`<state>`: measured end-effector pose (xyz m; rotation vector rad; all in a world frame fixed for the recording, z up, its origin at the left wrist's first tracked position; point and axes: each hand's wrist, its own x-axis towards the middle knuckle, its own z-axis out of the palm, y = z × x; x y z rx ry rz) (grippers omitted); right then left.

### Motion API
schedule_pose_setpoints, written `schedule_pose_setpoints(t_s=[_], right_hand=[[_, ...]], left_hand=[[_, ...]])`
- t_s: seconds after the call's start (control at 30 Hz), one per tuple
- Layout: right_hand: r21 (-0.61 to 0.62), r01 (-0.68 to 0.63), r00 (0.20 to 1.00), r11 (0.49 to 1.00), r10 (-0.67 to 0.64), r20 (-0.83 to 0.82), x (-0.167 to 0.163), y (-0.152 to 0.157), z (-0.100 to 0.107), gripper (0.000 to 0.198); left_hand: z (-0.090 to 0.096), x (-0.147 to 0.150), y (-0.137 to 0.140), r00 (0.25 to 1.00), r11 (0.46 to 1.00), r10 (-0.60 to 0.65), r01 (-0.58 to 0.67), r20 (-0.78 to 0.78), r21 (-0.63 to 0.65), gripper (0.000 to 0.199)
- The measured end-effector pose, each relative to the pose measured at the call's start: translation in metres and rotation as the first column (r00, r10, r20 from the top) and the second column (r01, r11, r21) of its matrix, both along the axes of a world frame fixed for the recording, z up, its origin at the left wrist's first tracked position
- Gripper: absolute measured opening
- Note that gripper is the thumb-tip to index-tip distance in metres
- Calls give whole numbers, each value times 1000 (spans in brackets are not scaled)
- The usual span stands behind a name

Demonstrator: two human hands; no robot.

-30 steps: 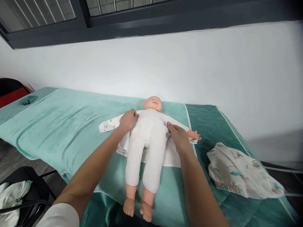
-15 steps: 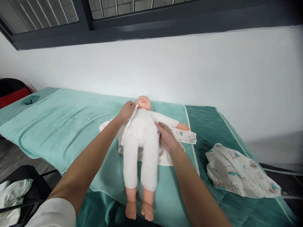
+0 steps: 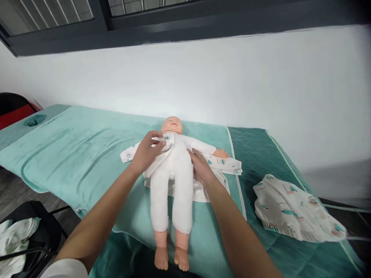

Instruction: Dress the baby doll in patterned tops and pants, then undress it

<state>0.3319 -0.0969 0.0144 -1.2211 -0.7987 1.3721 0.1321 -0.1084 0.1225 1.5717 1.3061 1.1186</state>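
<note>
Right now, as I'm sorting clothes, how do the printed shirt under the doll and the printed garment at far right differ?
The shirt lies partly under the doll, sleeves spread; the garment lies apart. The shirt rests mostly on light green cloth, the garment on dark green quilting. The left hand is at the shirt's flap; neither hand touches the garment. Both are white with partly teal prints.

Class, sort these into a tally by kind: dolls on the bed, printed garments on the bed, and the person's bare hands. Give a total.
Dolls: 1, the white-bodied doll
Printed garments: 2, the shirt partly under the doll and the separate garment at the right
Hands: 2, left hand and right hand
Total: 5
</note>
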Motion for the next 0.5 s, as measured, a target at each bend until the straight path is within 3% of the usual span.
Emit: schedule_pose_setpoints(t_s=[0.13, 0.23, 0.33, 0.5], right_hand=[[5, 21, 998, 1000, -22, 56, 0, 2, -4, 63], [23, 27, 997, 999, -28, 71, 0, 4, -10, 61], [74, 13, 996, 997, -19, 86, 1, 5, -15, 56], [141, -3, 980, 990, -25, 198, 4, 5, -18, 52]], left_hand=[[-50, -14, -41, 935, 962, 189, -115, -301, 248, 32], [-69, -21, -58, 884, 960, 260, -196, -387, 198, 25], [-67, -23, -63, 899, 970, 243, -219, -365, 106, 17], [-40, -3, -66, 952, 975, 102, -38, -289, 217, 9]])
